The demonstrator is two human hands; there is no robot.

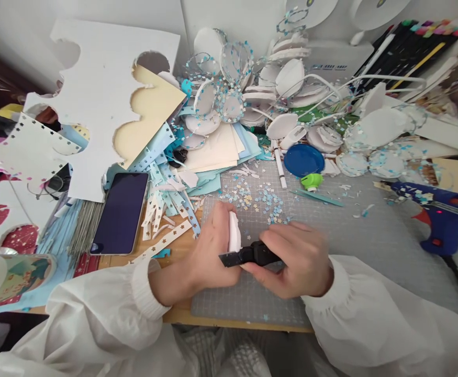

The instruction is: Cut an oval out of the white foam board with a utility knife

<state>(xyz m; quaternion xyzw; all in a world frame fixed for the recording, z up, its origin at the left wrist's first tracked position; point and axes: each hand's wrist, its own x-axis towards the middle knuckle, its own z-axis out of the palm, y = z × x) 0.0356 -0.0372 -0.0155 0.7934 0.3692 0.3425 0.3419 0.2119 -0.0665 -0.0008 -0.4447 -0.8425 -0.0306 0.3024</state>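
My left hand [216,246] is closed around a white foam piece [234,232], whose edge shows between the fingers and faces right. In my right hand [293,256] is a black utility knife [258,254], fingers wrapped round its handle. Its dark blade [229,259] points left and lies close against the lower end of the foam; whether it cuts in, I cannot tell. Both hands are above the grey cutting mat [252,303]. Beyond them, small blue and cream star-shaped confetti [268,201] is scattered on the mat.
A phone [121,212] lies left, beside paper strips. A blue glue gun [436,204] rests at right, its red light showing. Farther back are a blue lid [304,159], a green item [312,181], piled white foam discs [289,78] and a large cut foam board [95,78].
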